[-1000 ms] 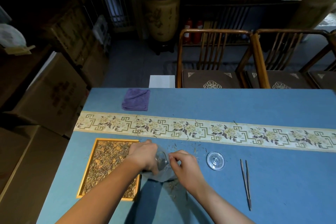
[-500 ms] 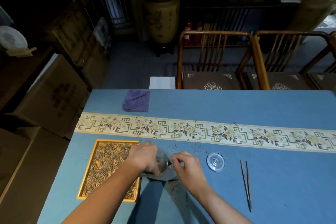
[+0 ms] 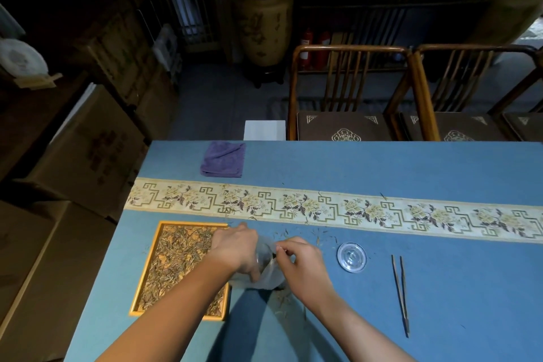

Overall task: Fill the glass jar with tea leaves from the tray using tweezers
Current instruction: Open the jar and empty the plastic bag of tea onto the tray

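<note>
Left hand gripping tilted clear glass jar; right hand pinched at its mouth; thin wooden tweezers lying apart, untouched.

The tabletop is showing a matt blue cloth covering with a woven patterned band running across it. The glass jar is appearing clear and glossy, as is the round lid. The tray is presenting a smooth golden frame around dry, rough tea leaves. The tweezers are looking dull and dark. The folded towel is showing soft, napped purple cloth.
</note>
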